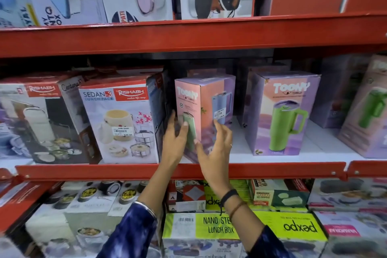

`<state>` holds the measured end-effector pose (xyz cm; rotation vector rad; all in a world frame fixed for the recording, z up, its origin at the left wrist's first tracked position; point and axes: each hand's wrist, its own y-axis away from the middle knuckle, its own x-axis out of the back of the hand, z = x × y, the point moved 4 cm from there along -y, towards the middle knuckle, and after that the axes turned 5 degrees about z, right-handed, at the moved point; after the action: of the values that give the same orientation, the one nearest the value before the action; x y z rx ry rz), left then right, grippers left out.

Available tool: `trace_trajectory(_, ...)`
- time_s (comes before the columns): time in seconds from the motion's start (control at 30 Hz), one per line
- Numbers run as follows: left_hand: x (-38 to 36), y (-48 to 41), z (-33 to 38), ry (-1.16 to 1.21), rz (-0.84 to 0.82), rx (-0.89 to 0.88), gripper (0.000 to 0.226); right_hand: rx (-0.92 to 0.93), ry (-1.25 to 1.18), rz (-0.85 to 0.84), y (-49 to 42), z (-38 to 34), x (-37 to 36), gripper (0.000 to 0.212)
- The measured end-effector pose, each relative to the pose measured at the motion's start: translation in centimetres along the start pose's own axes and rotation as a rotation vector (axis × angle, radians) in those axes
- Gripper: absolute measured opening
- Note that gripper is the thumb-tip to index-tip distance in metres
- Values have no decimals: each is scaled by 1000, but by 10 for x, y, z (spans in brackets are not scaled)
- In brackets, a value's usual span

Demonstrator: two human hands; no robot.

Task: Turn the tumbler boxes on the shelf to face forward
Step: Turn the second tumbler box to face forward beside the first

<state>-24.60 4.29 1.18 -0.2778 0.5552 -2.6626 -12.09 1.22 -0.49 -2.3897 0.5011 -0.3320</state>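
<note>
A pink and lilac Toony tumbler box (206,100) stands on the middle shelf, turned at an angle so one corner points at me. My left hand (174,139) presses its left face, thumb across the green tumbler picture. My right hand (216,149) touches the box's right face near the price sticker, fingers spread. To the right, a second Toony tumbler box (282,113) with a green tumbler picture faces forward. A third tumbler box (364,109) stands angled at the far right edge. More lilac boxes sit behind in shadow.
A Sedan-3 lunch pack box (121,119) stands close to the left of the held box. The red shelf lip (180,171) runs below my wrists. Lunch boxes fill the lower shelf (219,226), and other boxes fill the upper shelf.
</note>
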Motion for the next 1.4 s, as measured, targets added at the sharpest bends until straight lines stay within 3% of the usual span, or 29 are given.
trace_trajectory(0.2, -1, 0, -1, 82, -89, -39, 47, 8, 26, 96, -10, 9, 15, 54)
trace_trajectory(0.3, -3, 10, 13, 121, -124, -35, 46, -26, -23, 68, -22, 12, 24, 57)
trace_trajectory(0.43, -10, 28, 40, 199, -162, -66, 50, -58, 12, -16, -36, 0, 28, 111)
trace_trajectory(0.5, -13, 33, 49, 180, -176, -88, 54, -70, 48, 16, -41, -4, 30, 126)
trace_trajectory(0.6, -12, 30, 56, 142, -150, -110, 56, -67, 6, 54, -47, -1, 39, 120)
trace_trajectory(0.7, -4, 12, 52, 78, -39, -77, 69, -87, -49, -33, -45, 2, 46, 116)
trace_trajectory(0.83, -2, -2, 47, 222, -124, 85, 63, -64, -75, -169, -51, 5, 48, 117)
trace_trajectory(0.9, -1, -1, 43, 254, -106, 102, 63, -36, -88, -201, -58, 6, 49, 107)
trace_trajectory(1.03, -2, 5, 31, 224, -93, 84, 82, 2, -108, -206, -66, 15, 52, 77)
trace_trajectory(1.4, -7, 21, 13, 112, -18, 31, 82, -124, -84, -171, -67, 52, 42, 65)
